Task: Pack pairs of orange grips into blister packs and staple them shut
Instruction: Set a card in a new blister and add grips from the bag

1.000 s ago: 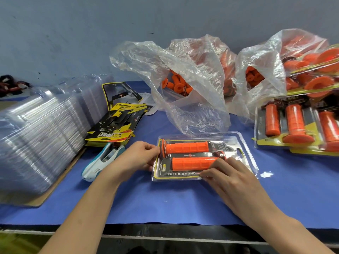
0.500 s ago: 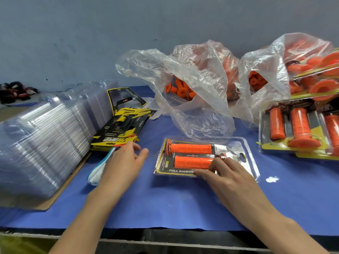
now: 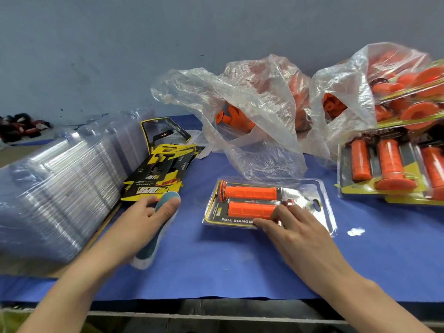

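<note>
- At the far left edge, a small heap of dark red and black items point(image 3: 22, 127) is seen, too blurred to be told apart.
- A tall, slanting stack of clear blister shells point(image 3: 60, 186) is laid along the left side of the blue table cover point(image 3: 216, 272).
- Just right of the stack, a pile of yellow-and-black printed cards point(image 3: 157, 174) is fanned out, with its near edge close to the left hand.
- The stapler point(image 3: 150, 248), teal and white, is gripped by the left hand point(image 3: 134, 227). The thumb is laid over its far end and the fingers are wrapped round its other side, though the outline is smeared by blur.
- In the middle, the blister pack point(image 3: 310, 188) is lying flat on the cover, with its clear lid down over a printed card.
- Two orange grips are seated inside it side by side, lengthwise: the upper grip point(image 3: 249, 192) and the lower grip point(image 3: 249, 209).
- The near right part of the pack is pressed by the right hand point(image 3: 298, 236). Its fingers are spread and nearly straight, and the fingertips point(image 3: 258, 222) are set on the lid by the front edge and over the lower grip's end.
- A small white scrap point(image 3: 356, 231) is lying just right of the pack.
- Behind the pack, two crumpled clear plastic bags point(image 3: 252, 131) are standing open, with loose orange grips point(image 3: 234, 116) visible inside.
- At the far right, finished packs point(image 3: 389, 169) are piled up, each with orange grips showing through.
</note>
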{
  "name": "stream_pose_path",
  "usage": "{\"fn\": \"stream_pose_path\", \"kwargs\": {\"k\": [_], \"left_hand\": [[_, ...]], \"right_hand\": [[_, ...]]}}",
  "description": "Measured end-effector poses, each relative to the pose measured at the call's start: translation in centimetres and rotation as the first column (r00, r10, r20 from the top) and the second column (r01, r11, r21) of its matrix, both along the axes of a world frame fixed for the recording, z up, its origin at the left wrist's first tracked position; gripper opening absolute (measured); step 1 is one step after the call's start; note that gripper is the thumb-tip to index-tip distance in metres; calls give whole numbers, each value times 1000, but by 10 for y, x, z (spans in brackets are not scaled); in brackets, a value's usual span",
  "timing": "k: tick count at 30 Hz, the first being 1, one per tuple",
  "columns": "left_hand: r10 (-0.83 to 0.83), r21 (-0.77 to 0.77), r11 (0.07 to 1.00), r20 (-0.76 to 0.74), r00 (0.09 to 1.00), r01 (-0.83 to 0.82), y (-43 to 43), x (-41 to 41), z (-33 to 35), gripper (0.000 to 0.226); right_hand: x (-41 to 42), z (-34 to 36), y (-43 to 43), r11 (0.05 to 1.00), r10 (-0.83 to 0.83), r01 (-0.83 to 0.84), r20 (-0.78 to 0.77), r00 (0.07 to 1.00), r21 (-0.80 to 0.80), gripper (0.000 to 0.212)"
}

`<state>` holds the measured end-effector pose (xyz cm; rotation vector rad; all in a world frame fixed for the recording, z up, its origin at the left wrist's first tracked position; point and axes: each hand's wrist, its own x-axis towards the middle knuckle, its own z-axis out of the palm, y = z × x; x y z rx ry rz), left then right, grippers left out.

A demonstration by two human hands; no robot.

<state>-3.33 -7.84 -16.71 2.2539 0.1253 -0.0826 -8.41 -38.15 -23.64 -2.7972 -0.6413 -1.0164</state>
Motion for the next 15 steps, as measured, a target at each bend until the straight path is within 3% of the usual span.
{"fn": "stream_pose_path", "kwargs": {"k": [2,4,7,15], "left_hand": [[-183,-387,919,-261,948,72,-10,-17,2,93],[-354,-551,831,-420,836,75,-23,-34,1,87],[-424,-599,798,-485,765,63,-46,-44,-5,86],[-400,-669,743,-409,820,30,-84,-37,-9,63]], "right_hand": [[1,-1,1,1000,-10,10,19,1000,13,28],[1,-1,3,999,-21,20,26,999,31,23],[1,0,5,999,-29,29,34,999,23,27],[-2,6,7,998,-23,26,60,998,-49,35]]}}
